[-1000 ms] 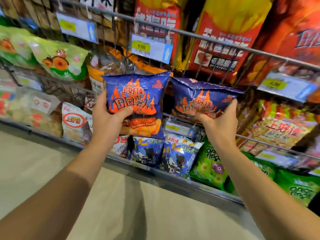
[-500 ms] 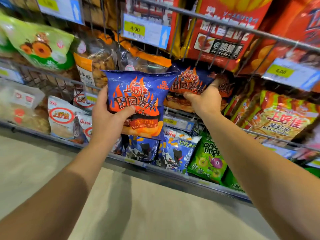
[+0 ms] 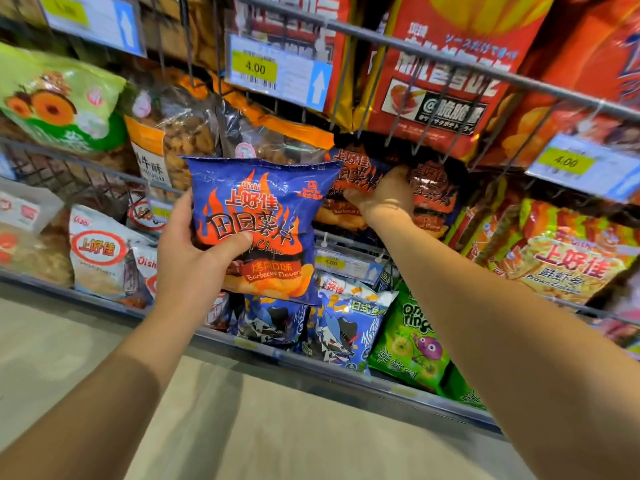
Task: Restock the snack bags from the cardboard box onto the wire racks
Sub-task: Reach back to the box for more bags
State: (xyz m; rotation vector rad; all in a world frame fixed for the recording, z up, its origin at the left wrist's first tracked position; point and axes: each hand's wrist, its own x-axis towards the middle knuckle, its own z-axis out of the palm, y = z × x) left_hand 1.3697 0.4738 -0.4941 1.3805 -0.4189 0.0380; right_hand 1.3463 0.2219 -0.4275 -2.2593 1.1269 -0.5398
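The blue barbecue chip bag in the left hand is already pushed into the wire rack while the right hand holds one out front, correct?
Reversed. In the head view, the left hand holds its blue barbecue bag out front; the right hand pushes its bag into the wire rack.

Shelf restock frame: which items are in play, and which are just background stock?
In play:
- blue barbecue chip bag, held by left hand
- second barbecue bag, pushed into the wire rack by right hand

Background:
- onion rings bag
- prawn cracker bag
- price tag
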